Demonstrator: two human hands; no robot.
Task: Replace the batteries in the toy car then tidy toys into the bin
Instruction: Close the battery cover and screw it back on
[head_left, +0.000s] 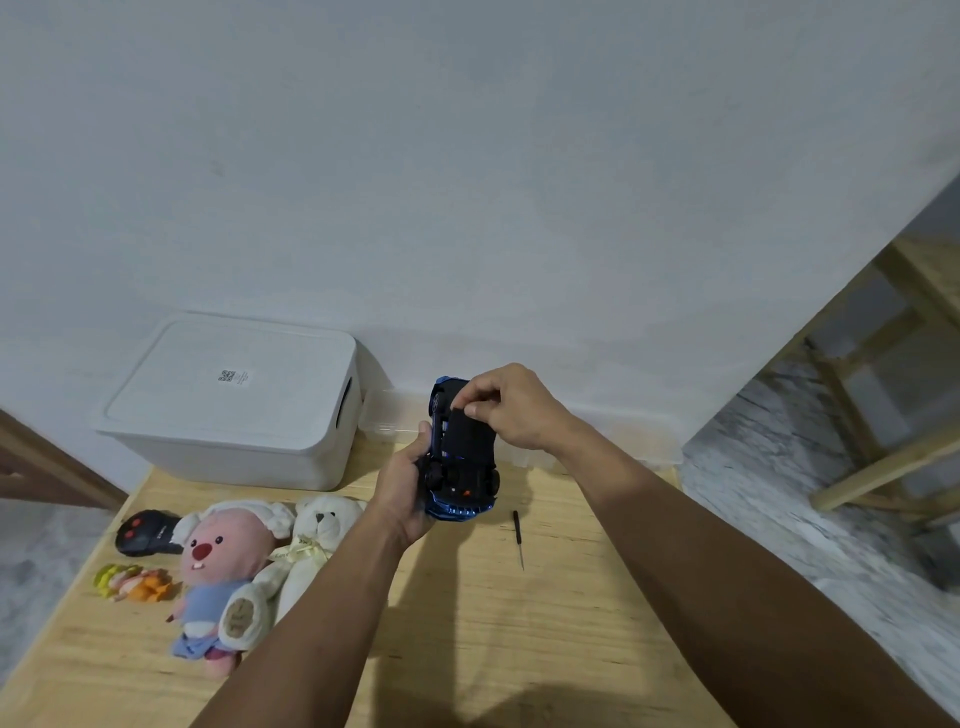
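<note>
From the head camera, a blue toy car (464, 457) was held up above the wooden table (467, 623), turned so its black underside faced the person. The left hand (405, 488) gripped the car from its left side, fingers curled round the body near a wheel. The right hand (511, 408) reached over the top end of the car, its thumb and fingertips pinched together against the black underside; whether they held a small part there could not be made out.

A small black screwdriver (518, 538) lay on the table just right of the car and below it, apart from both hands.

At the back left of the table stood a white bin (234, 410) with its lid on, against the pale wall (467, 156). A clear plastic box (387, 421) sat just beside the bin on its right, partly behind the car.

In front of the bin lay the other toys: a black remote control (145, 532) at the far left, a small yellow and orange toy (132, 582) near it, a pink plush animal (223, 571) in blue clothes, and a white teddy bear (317, 545) touching the pink one on its right. The left forearm crossed just beside the teddy bear.

To the right, off the table, a wooden frame (883, 441) stood on a marbled floor (779, 493).
</note>
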